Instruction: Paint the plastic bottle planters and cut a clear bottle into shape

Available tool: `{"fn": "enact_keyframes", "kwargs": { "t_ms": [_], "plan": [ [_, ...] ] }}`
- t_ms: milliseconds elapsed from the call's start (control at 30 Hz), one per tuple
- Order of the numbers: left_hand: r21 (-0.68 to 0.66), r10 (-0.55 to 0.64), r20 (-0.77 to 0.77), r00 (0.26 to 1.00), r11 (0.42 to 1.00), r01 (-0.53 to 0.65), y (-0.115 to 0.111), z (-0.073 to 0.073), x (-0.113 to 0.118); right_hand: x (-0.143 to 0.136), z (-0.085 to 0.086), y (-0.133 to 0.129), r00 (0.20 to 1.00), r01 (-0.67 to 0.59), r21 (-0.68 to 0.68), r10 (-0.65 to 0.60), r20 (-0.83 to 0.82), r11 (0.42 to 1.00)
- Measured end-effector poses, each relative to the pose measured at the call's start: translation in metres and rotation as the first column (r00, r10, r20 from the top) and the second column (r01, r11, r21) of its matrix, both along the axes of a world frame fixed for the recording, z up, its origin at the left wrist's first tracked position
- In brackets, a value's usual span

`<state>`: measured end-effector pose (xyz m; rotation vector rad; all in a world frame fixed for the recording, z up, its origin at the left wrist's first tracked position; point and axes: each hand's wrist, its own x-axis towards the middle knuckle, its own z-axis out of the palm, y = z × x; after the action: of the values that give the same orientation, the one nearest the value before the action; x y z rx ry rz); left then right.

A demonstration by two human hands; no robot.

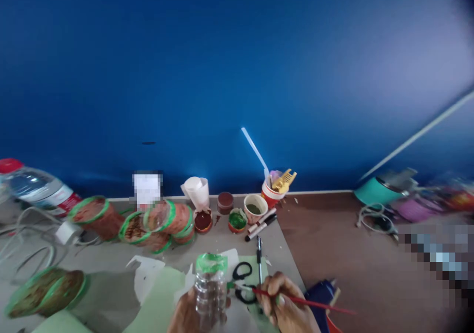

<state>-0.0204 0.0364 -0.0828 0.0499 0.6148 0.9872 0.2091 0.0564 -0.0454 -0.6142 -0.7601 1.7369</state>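
My left hand (pixel 185 309) is wrapped round a clear ribbed plastic bottle piece (pixel 211 296), its upper end coated in green paint. Between the fingers of my right hand (pixel 283 301) is a paintbrush (pixel 307 302) with a red handle, its green-stained tip close to the bottle's right side. I cannot tell whether the bristles touch the plastic. Black-handled scissors (pixel 242 270) lie just behind the brush, partly covered. A black pen (pixel 259 254) points away from my right hand. Beyond stand a small pot of green paint (pixel 237 220) and a pot of dark red paint (pixel 203 221).
Several brown-painted containers with green rims (pixel 98 217) stand at the left, near a large water bottle (pixel 40 185) and white cables (pixel 33 214). A cup of tools (pixel 272 192), a white cup (pixel 255 208) and markers (pixel 261 226) are at the back. A blue glue gun (pixel 320 301) lies right.
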Motion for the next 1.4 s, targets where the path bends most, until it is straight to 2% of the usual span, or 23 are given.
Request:
{"fn": "enact_keyframes", "kwargs": {
  "t_ms": [100,200,333,433,600,800,1033,1233,1400],
  "plan": [
    [0.036,-0.036,-0.06,0.998,0.999,0.039,0.0,0.004,-0.003,-0.002,0.008,0.001,0.999,0.029,0.024,-0.029,-0.015,0.999],
    [0.077,-0.031,-0.084,0.996,0.996,0.038,0.003,0.015,0.002,-0.002,0.011,0.002,0.999,0.047,0.031,-0.046,-0.024,0.998],
    [0.144,0.069,-0.106,0.992,0.988,-0.053,0.005,0.034,0.011,-0.006,0.014,-0.001,0.997,0.072,0.047,-0.072,-0.004,0.996],
    [0.234,0.091,-0.118,0.989,0.97,-0.061,0.004,0.042,0.015,-0.012,0.018,-0.006,0.999,0.032,0.07,-0.032,0.007,0.997],
    [0.326,0.071,-0.073,0.995,0.944,-0.044,0.001,0.043,0.014,-0.013,0.024,-0.01,0.999,0.027,0.11,-0.029,0.024,0.994],
    [0.341,0.032,-0.078,0.996,0.94,-0.003,0.0,0.045,0.012,-0.005,0.029,-0.004,0.993,0.113,0.138,-0.115,0.006,0.984],
    [0.347,-0.007,-0.109,0.994,0.937,0.045,-0.003,0.044,0.015,-0.007,0.029,-0.004,0.996,0.077,0.117,-0.081,0.026,0.99],
    [0.372,-0.089,-0.019,0.996,0.924,0.089,-0.001,0.045,0.011,-0.006,0.029,-0.001,0.992,0.126,0.104,-0.128,0.013,0.987],
    [0.38,-0.071,-0.033,0.997,0.922,0.078,0.0,0.047,0.01,-0.005,0.032,-0.003,0.988,0.152,0.101,-0.15,-0.026,0.983]
  ]
}}
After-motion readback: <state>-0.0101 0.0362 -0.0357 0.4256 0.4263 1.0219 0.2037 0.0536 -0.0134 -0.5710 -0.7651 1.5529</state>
